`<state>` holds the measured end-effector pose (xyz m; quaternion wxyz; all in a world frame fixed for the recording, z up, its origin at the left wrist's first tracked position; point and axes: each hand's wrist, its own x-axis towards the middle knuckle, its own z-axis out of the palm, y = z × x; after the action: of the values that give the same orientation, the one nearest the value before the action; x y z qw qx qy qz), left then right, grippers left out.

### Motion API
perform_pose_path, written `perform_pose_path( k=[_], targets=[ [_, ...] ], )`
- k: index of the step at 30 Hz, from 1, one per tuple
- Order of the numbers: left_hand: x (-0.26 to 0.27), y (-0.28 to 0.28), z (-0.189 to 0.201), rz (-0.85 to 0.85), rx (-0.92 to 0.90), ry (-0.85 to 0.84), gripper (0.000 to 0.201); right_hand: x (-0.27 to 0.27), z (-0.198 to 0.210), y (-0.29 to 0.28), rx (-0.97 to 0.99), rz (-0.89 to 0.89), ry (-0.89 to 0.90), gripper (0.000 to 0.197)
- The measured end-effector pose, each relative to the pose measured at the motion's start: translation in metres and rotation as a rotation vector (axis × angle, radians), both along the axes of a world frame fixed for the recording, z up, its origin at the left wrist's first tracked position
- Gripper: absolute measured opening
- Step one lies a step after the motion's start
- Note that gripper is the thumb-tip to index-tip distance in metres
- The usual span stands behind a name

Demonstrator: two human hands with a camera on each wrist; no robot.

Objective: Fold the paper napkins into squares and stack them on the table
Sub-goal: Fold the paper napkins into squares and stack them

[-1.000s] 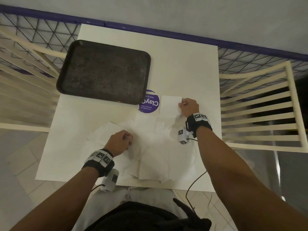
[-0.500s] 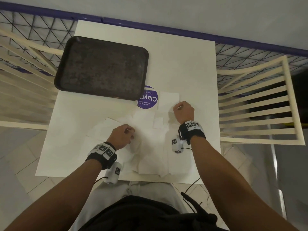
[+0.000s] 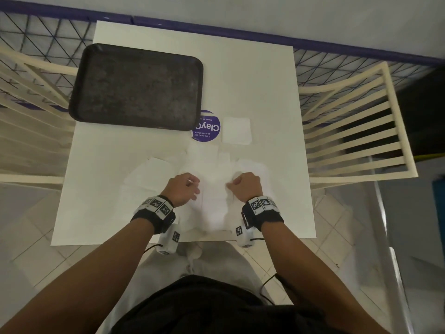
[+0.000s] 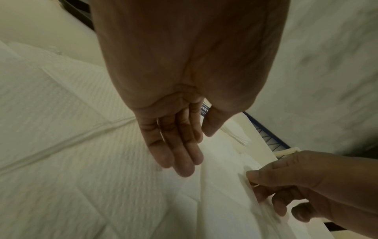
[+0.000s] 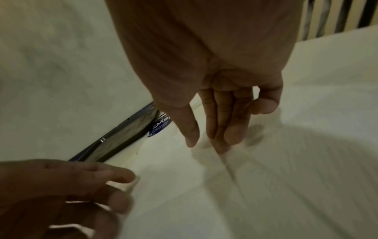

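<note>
One folded napkin square (image 3: 236, 130) lies flat on the white table (image 3: 265, 92), right of a purple sticker. Nearer me is a loose pile of unfolded white napkins (image 3: 212, 203). Both hands are on this pile, close together. My left hand (image 3: 193, 186) pinches a napkin edge between thumb and fingers, and this shows from the side in the right wrist view (image 5: 124, 182). My right hand (image 3: 232, 185) pinches a raised napkin fold, thumb on top and fingers curled under (image 4: 253, 179). The wrist views are blurred.
A dark empty tray (image 3: 137, 85) sits at the table's far left, partly over the round purple sticker (image 3: 207, 127). Cream slatted chairs (image 3: 356, 121) stand on both sides. The table's near edge (image 3: 144, 243) is just behind my wrists.
My right hand let go of the folded square by the sticker, drew back toward me and took hold of a napkin in the pile. The left hand has hardly moved.
</note>
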<state>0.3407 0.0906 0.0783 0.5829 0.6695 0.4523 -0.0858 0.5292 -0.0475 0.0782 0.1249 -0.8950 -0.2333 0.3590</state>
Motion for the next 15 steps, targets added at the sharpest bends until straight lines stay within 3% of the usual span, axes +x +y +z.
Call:
perform_pose_path(
  k=[8, 15],
  targets=[
    [-0.013, -0.007, 0.0, 0.03, -0.006, 0.008, 0.029, -0.017, 0.012, -0.005, 0.065, -0.04, 0.054, 0.023],
    [-0.014, -0.005, 0.012, 0.052, -0.059, -0.061, 0.034, -0.016, 0.03, 0.003, 0.305, -0.083, 0.233, 0.013]
  ],
)
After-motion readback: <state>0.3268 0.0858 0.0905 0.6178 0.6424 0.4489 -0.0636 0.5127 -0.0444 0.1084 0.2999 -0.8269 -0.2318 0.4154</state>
